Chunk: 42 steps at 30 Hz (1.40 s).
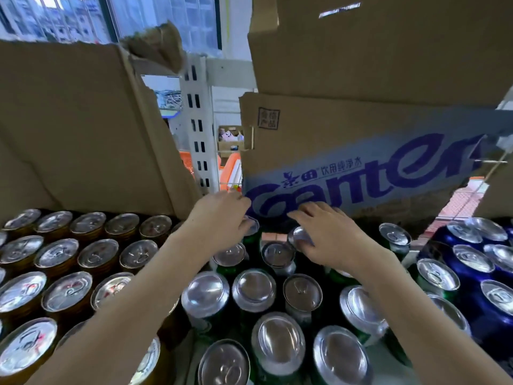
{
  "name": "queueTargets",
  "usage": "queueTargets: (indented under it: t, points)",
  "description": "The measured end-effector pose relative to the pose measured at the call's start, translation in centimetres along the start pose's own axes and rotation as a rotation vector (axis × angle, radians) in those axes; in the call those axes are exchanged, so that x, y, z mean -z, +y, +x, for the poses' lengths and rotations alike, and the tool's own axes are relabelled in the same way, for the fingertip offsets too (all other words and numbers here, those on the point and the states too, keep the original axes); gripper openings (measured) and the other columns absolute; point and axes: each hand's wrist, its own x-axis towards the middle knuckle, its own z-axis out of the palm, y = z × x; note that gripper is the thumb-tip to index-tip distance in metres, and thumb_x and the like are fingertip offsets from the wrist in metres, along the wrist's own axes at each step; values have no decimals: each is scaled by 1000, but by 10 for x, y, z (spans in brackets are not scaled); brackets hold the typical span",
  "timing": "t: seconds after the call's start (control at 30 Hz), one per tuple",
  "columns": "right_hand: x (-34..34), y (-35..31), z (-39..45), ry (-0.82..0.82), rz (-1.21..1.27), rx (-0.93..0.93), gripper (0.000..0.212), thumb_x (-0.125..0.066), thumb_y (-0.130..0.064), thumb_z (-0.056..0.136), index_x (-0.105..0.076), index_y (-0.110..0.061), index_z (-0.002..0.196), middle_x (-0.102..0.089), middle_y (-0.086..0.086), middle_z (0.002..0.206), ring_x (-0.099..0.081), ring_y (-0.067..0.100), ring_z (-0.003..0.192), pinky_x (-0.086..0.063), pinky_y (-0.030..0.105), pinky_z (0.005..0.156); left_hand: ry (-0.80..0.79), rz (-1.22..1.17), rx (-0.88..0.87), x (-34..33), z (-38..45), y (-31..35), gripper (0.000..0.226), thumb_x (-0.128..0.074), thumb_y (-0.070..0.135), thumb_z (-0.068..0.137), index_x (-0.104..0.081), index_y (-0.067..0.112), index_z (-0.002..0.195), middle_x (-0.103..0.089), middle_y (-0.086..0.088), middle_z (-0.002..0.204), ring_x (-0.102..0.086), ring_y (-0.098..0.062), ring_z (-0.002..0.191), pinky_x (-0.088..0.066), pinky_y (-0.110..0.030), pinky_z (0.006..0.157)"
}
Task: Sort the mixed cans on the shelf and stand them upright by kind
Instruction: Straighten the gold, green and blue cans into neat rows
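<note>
Here, from my remote seat on the head view, both of my hands reach to the far middle of a shelf packed with upright cans. My left hand (222, 215) sits over the top of a green can (251, 232) at the back of the middle group, its fingers (241, 202) curled down around the can's rim. My right hand (327, 232) covers another can top (301, 237) just to the right, fingers (311, 211) bent over it and gripping its upper edge; how far they wrap round I cannot tell, since the hand hides the can's body.

The cans stand in three blocks. Gold cans (58, 257) fill the left side in tidy rows, pull tabs up. Green cans (254, 290) crowd the middle from the near edge to the far row; several near ones show smooth domed bottoms rather than tabs. Blue cans (472, 262) stand at the right, tabs up, with a few green ones beside them.

Behind the hands, a cardboard box with blue lettering (361, 173) leans at the far right, under another plain box (388, 45). A large brown carton (77, 129) rises at the far left, behind the gold cans. Between them stands a white slotted shelf upright (198, 120), with windows (83, 18) beyond.
</note>
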Motion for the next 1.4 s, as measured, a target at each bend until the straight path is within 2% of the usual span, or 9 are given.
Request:
queueTargets:
  t: [0.17, 0.3, 0.47, 0.57, 0.7, 0.87, 1.03, 1.17, 1.4]
  points:
    - [-12, 13, -8, -203, 131, -1, 73, -54, -36, 84, -17, -33, 146, -22, -2, 148, -29, 24, 134, -33, 36, 105, -323, -45, 64, -25, 24, 18, 61, -52, 41, 89, -30, 15, 138, -49, -11, 125, -49, -29, 115, -44, -37, 88]
    - [-20, 10, -6, -203, 58, -3, 88, -62, -28, 78, -8, -34, 147, -26, -2, 145, -31, 22, 132, -23, 33, 108, -451, -161, 120, -31, 31, 20, 66, -56, 26, 84, -25, 18, 142, -44, -15, 126, -48, -30, 114, -43, -33, 84]
    - [-25, 5, 4, -127, -25, -32, 79, -60, -19, 76, -19, -30, 144, -42, 3, 132, -41, 22, 124, -18, 35, 112, -343, -261, 145, -31, 32, 11, 47, -66, 33, 78, -46, 15, 117, -55, -8, 113, -53, -25, 98, -42, -29, 72]
    - [-22, 6, 3, -107, 44, -33, 70, -60, -18, 77, -27, -28, 139, -44, 3, 126, -42, 25, 120, -28, 31, 103, -260, -369, 193, -14, 28, 2, 61, -73, 44, 72, -47, 14, 118, -55, -3, 111, -55, -23, 98, -48, -30, 78]
    - [-16, 6, 2, -41, 65, -34, 72, -66, -24, 74, -29, -27, 136, -43, 2, 125, -44, 25, 118, -36, 31, 95, -84, -495, 235, 22, 19, -9, 73, -77, 42, 68, -44, 18, 128, -56, -1, 109, -55, -20, 93, -48, -26, 72]
    - [10, 2, -7, 192, 237, -150, 69, -74, -39, 69, -32, -22, 122, -43, -6, 115, -48, 17, 96, -38, 28, 70, 139, -626, 226, 39, 3, -13, 73, -77, 39, 68, -43, 23, 130, -58, 5, 104, -55, -15, 89, -47, -27, 74]
    - [20, -9, -27, 511, 601, -224, 64, -78, -30, 64, -29, -27, 106, -43, -12, 93, -46, 7, 79, -34, 17, 62, 319, -800, 247, 35, -10, -7, 66, -78, 31, 67, -47, 24, 125, -61, 5, 102, -60, -9, 82, -46, -16, 71]
    - [6, -18, -41, 580, 827, -114, 64, -82, -24, 64, -33, -31, 105, -49, -12, 98, -51, 3, 89, -41, 13, 70, 333, -862, 265, 36, -17, -9, 71, -80, 24, 66, -43, 24, 127, -60, 13, 92, -59, -3, 82, -45, -16, 70]
    - [-7, -32, -50, 540, 846, -68, 57, -82, -24, 64, -44, -40, 103, -50, -12, 105, -49, 2, 94, -38, 8, 75, 312, -834, 252, 34, -35, -19, 69, -82, 27, 63, -51, 28, 125, -60, 14, 92, -59, 0, 79, -45, -19, 73]
